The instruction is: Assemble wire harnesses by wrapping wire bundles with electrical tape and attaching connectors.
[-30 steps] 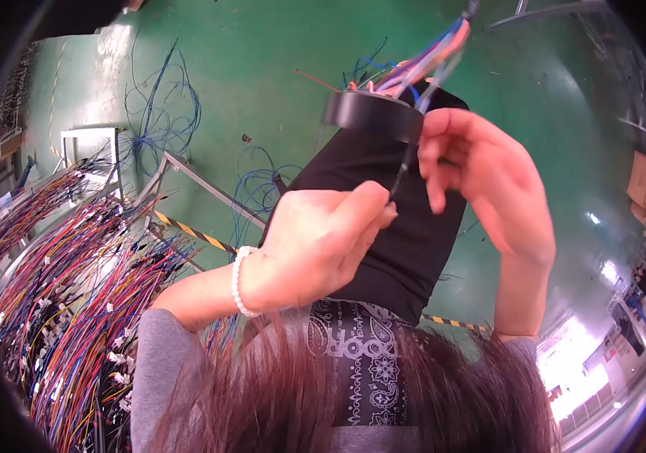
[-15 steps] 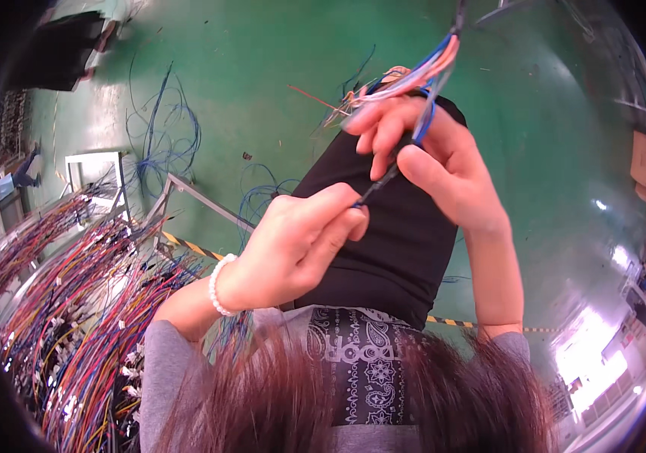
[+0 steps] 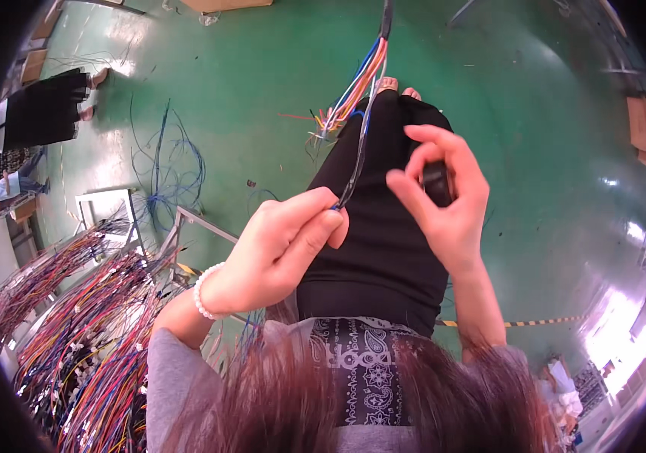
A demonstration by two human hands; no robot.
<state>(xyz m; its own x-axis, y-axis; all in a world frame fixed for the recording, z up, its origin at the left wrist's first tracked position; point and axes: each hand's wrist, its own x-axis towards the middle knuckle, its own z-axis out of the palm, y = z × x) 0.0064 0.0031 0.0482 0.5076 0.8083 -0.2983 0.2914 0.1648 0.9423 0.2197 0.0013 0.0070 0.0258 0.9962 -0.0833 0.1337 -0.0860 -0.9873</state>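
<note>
My left hand (image 3: pixel 278 245), with a white beaded bracelet at the wrist, pinches the lower end of a thin wire branch (image 3: pixel 358 160) partly wrapped in black. This branch runs up to a wire harness (image 3: pixel 378 57), where it joins a black sleeve at the top. Beside it, loose blue, white, orange and red wires (image 3: pixel 342 109) fan out to the left. My right hand (image 3: pixel 459 208) is apart from the branch, its fingers curled around a roll of black tape (image 3: pixel 437 183). Whether a strip of tape still links roll and branch cannot be made out.
Large heaps of coloured wires (image 3: pixel 85 340) lie at the lower left by a white metal frame (image 3: pixel 108 200). Coiled blue wires (image 3: pixel 164 166) are on the green floor. A person in black (image 3: pixel 43 109) stands at the far left. Cardboard boxes (image 3: pixel 642 124) are at the right.
My right hand has moved away from the branch, down and to the right, and the tape roll shows now. The harness and my left hand have shifted left in view.
</note>
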